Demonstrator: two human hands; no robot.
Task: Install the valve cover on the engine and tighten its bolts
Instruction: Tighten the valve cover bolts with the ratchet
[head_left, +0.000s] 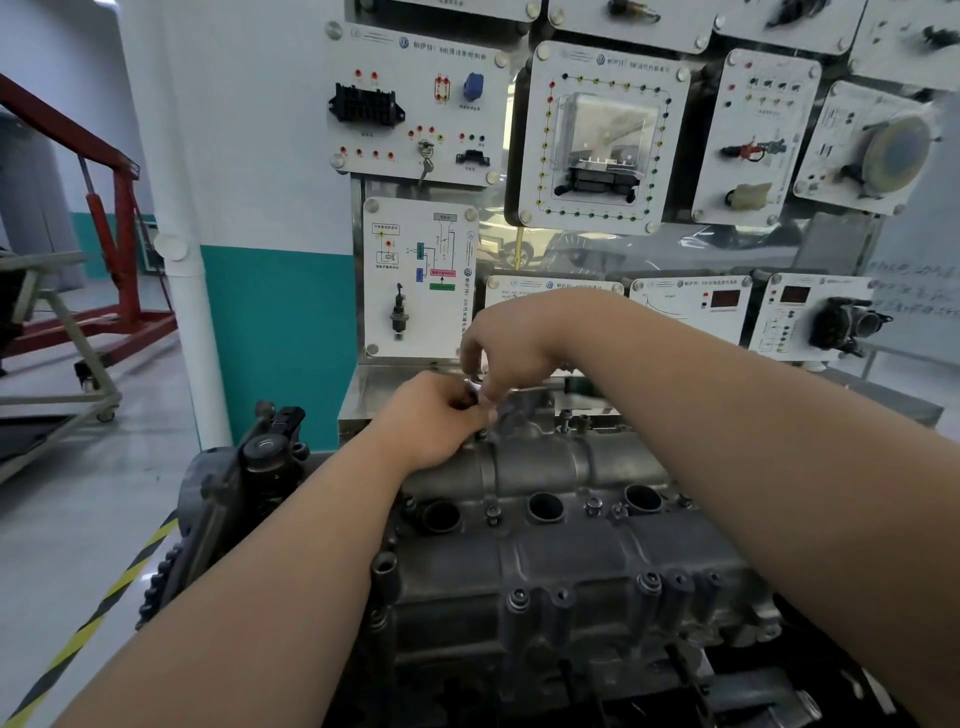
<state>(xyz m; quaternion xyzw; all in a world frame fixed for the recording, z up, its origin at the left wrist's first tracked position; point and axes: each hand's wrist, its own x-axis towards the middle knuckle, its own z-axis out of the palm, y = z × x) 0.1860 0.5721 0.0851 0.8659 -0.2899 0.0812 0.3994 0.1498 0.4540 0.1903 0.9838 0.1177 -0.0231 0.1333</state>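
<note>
Valve cover (550, 540), ribbed grey casting; left hand (434, 418) and right hand (511, 340) pinch a small shiny piece (475, 386)

Red hoist (123, 208) L; trainer panels (602, 135) at back.

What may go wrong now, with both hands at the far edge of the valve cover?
1. The small shiny part that the left hand and right hand hold could slip and fall into an open round well of the valve cover.
2. The hands hide it, so it might go in crooked.
</note>
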